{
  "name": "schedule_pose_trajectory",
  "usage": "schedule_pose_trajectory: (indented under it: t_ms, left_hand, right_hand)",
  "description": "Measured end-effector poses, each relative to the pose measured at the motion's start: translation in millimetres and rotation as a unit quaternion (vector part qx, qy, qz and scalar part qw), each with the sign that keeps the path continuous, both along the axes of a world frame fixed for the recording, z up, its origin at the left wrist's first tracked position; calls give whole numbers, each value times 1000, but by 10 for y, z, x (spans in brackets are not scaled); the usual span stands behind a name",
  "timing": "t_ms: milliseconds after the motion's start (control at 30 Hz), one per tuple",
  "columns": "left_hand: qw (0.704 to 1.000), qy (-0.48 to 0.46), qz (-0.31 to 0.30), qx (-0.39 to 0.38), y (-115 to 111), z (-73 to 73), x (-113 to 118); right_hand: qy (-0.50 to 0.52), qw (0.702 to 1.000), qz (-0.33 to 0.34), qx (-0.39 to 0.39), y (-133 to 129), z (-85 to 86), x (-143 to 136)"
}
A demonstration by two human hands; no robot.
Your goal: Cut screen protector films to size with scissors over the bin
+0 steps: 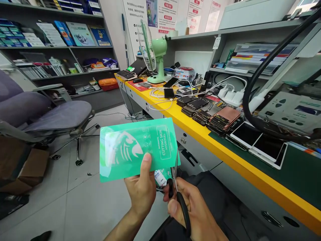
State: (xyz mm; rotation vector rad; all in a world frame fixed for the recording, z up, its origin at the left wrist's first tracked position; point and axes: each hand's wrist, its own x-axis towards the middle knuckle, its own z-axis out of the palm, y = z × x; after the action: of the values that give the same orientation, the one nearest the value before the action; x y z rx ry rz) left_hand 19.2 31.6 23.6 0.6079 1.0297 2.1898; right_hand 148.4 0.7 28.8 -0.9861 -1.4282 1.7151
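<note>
A flat green packet printed "Cutting Skin Hydrogel" is held up in front of me, its surface shiny. My left hand grips its lower edge, thumb on the front and the other fingers behind it. In my right hand is a pair of scissors with black handles. Its blades point upward and stand apart around the packet's right edge, near the lower right corner. Below the packet, partly hidden behind my hands, another green and white package shows.
On the right runs a yellow-edged workbench with stacks of phone parts, white tablets, cables and a green fan. An office chair and cardboard box stand left. Shelves line the back.
</note>
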Motion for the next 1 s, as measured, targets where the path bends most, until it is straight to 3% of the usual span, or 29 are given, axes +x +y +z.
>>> schedule_pose_trajectory:
  t_ms: [233,467,1000]
  left_hand:
    - [1000,1,-21,-19,15,-19,10]
    - [999,6,20,-37,15,7,37]
    - [1000,3,-12,-27,-45,14,-71]
  right_hand:
    - [-23,999,-1,-29,53,10,35]
    - [-49,998,-28,-38,25,-72,87]
    - [-32,999,29,-2,78,-97,24]
